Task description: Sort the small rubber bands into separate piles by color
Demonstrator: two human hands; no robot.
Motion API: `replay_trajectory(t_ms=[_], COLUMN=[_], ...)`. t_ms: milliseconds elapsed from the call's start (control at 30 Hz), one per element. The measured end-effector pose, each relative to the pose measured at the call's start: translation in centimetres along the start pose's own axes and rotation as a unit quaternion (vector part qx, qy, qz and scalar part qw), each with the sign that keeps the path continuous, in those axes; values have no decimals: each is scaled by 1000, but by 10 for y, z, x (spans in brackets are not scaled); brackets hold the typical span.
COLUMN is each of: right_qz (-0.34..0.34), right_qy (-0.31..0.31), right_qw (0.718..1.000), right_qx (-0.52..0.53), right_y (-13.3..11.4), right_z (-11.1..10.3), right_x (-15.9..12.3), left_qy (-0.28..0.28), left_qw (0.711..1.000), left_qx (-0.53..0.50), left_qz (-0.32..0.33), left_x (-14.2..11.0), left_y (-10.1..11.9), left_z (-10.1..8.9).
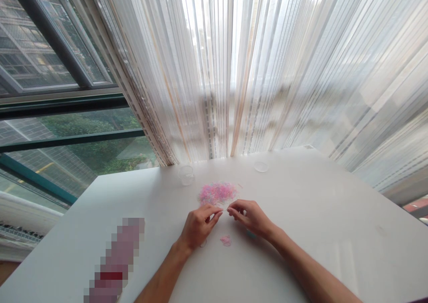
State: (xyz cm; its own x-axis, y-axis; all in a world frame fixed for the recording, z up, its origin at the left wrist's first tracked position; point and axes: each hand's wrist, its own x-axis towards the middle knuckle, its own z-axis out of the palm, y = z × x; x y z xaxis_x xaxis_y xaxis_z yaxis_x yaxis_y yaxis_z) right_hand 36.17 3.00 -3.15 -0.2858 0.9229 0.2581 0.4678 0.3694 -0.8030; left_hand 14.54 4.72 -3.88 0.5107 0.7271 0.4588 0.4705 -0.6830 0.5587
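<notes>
My left hand (201, 224) and my right hand (249, 214) face each other over the white table (317, 205), fingertips only a little apart. Each pinches thumb against forefinger; what lies in the pinch is too small to make out. Just beyond the fingers is a loose pile of thin pink, lilac and pale blue bits (218, 192) that look like tiny elastic bands. Closer to me, between the wrists, sits a small pink clump (225, 240) of similar loops. A teal thing (251, 234) shows partly beneath my right hand.
At the table's far side stand a clear plastic cup (186, 173) and, farther right, a clear round lid (261, 166). A blurred-out pinkish object (117, 263) lies at the left. Sheer striped curtains (230, 71) hang behind the far edge, with an open window (67, 93) on the left.
</notes>
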Motion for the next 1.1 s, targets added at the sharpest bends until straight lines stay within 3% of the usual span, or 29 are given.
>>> replay_trajectory(t_ms=[800, 1100], right_qz=[31, 72], right_qy=[17, 27], right_qw=[999, 996], right_qx=[-14, -50], right_y=[6, -9], right_z=[-4, -30], right_x=[-1, -17], left_qy=[63, 67], left_qw=[996, 994], left_qx=[16, 9], left_qz=[-62, -80], left_x=[0, 0], left_y=[-17, -21], left_z=[0, -1])
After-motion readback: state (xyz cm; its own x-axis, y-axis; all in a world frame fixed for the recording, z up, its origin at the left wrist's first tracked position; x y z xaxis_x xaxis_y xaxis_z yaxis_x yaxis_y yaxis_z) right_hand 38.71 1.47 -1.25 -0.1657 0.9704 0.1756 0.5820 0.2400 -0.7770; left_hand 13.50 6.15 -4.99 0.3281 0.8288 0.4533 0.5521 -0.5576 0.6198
